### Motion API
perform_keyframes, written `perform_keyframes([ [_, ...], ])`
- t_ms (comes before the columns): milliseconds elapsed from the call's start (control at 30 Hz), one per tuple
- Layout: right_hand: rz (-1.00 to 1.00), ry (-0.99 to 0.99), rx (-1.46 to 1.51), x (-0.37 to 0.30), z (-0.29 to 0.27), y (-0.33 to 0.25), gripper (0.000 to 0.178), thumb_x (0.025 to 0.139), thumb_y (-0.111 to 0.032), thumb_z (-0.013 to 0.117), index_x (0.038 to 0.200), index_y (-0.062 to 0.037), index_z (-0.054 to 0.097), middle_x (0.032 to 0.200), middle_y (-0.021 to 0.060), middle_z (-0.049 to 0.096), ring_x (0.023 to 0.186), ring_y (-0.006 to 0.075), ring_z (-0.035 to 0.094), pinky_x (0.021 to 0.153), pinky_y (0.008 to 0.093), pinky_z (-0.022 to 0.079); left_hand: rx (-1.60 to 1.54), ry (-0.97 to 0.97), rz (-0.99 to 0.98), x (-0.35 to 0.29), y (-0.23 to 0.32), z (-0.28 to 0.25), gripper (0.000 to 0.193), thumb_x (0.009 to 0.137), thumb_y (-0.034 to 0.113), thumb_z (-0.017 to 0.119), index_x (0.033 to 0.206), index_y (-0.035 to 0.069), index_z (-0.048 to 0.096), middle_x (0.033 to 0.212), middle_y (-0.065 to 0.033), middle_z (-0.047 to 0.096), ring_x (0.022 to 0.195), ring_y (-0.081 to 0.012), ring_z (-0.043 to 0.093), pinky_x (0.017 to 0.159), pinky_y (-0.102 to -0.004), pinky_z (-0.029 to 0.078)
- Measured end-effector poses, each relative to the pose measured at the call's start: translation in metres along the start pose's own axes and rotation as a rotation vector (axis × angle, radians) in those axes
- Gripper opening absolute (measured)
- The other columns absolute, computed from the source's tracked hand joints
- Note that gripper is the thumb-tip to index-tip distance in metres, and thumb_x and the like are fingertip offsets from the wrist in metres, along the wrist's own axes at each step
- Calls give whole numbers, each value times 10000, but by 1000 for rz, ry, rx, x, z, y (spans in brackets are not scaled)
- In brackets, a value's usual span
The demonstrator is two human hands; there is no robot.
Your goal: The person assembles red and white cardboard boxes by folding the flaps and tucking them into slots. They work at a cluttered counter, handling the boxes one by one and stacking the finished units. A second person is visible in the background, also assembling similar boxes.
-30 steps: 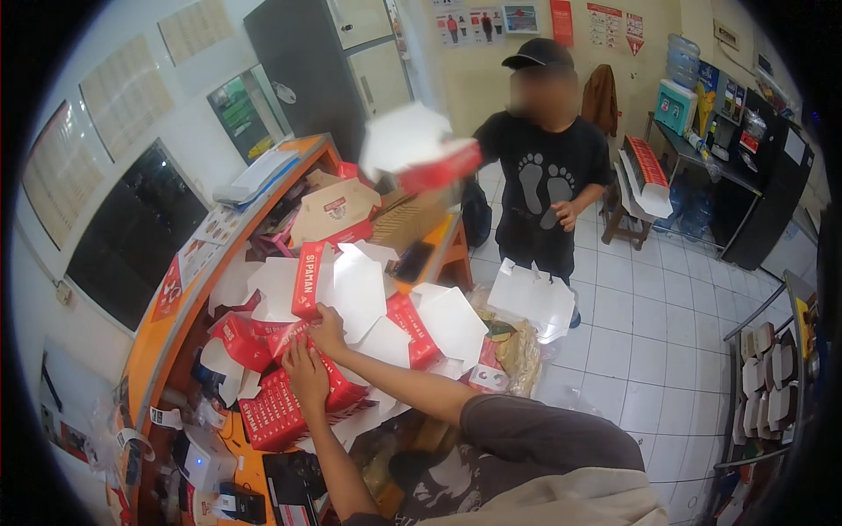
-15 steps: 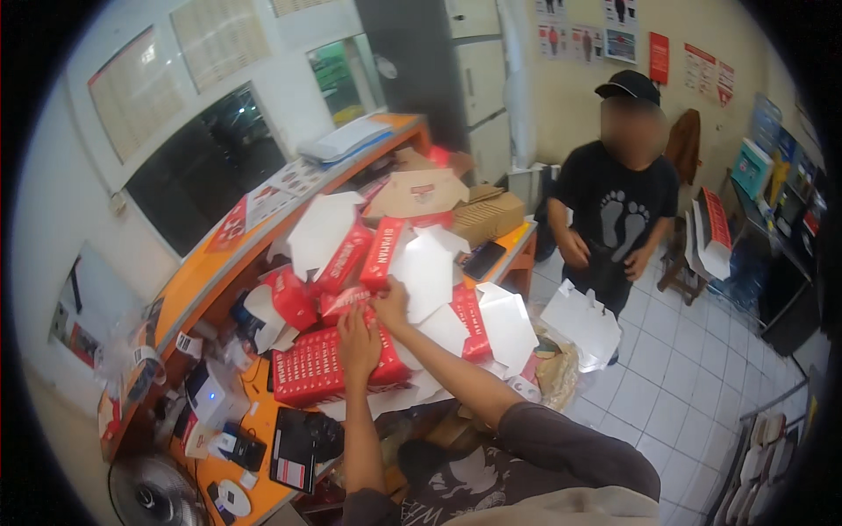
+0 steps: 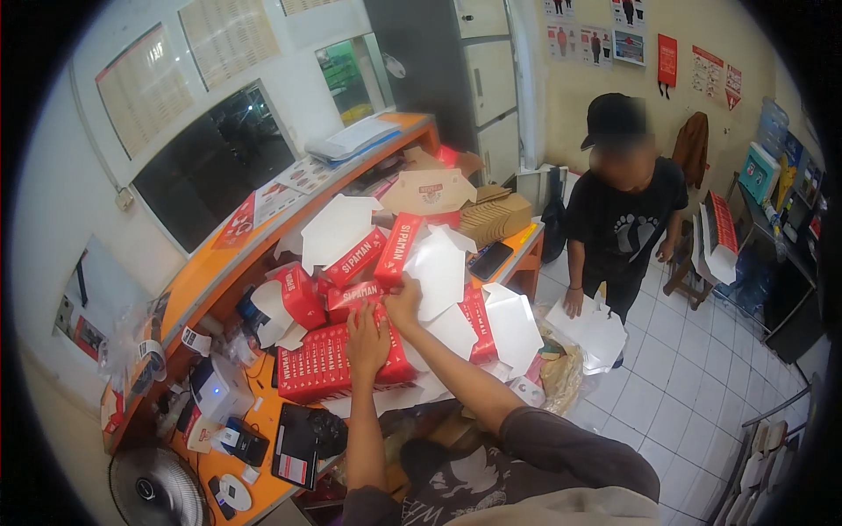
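A small red carton point(image 3: 354, 296) lies between the person's two hands, above the near row of cartons on the cluttered desk point(image 3: 263, 410). The left hand point(image 3: 367, 344) lies with its fingers extended to the carton's near edge, probably to keep it from sliding. The right hand point(image 3: 403, 303) has its fingers bent at the carton's right end, beside the foot of a taller red carton point(image 3: 399, 249); whether either hand truly pinches the card cannot be told, since the fingertips are partly hidden. Working from opposite sides like this likely keeps the light card square.

Just below is a tight row of red cartons point(image 3: 309, 365), lined up edge to edge, presumably because nested pieces take less room. Around it, opened cartons lean on one another: one red box point(image 3: 300, 295) to the left, another with a broad white flap point(image 3: 512, 330) to the right. Their splayed flaps seem to be why they overlap rather than stack neatly.

Farther back sit a brown carton point(image 3: 430, 192), a corrugated box point(image 3: 495, 217) and a dark phone point(image 3: 491, 260) near the desk's edge. To the lower left stand a white device point(image 3: 219, 390) and a black tablet point(image 3: 296, 445). Beyond the desk, a co-worker point(image 3: 628, 206) has one hand at an opened white carton point(image 3: 589, 340), perhaps steadying it.
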State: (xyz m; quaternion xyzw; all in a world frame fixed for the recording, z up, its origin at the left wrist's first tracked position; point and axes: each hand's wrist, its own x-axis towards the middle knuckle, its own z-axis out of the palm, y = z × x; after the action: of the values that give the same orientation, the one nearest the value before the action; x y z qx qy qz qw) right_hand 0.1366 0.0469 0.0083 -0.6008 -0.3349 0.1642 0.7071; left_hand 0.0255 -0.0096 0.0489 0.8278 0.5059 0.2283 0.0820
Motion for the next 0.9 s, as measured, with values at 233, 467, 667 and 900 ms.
perform_keyframes([
  [233,3,34,5,-2,0,7,576,590,31,711,1144,-9,561,952,137,501,769,223,583,692,332,499,-18,15,-24,-1,4,-1,540,952,360,430,1382,34,400,1476,-115,373,1397,-344,251,1068,-456,369],
  [467,34,21,16,0,-4,3,508,607,35,693,1101,-7,585,948,137,510,759,214,595,700,329,504,8,-24,-46,-3,12,-8,563,956,366,419,1408,34,371,1505,-111,329,1409,-312,242,1068,-452,368],
  [667,51,33,56,0,0,6,530,635,24,676,1155,9,568,953,138,516,761,211,601,698,325,504,13,-40,-73,-3,13,-9,576,957,368,416,1424,37,355,1518,-104,311,1412,-296,242,1074,-450,360],
  [900,-33,125,2,7,-1,17,499,651,2,667,1139,29,569,939,140,529,722,230,562,708,352,488,-48,-54,-3,6,2,7,598,957,365,439,1427,11,335,1509,-166,303,1402,-352,240,1111,-462,291],
])
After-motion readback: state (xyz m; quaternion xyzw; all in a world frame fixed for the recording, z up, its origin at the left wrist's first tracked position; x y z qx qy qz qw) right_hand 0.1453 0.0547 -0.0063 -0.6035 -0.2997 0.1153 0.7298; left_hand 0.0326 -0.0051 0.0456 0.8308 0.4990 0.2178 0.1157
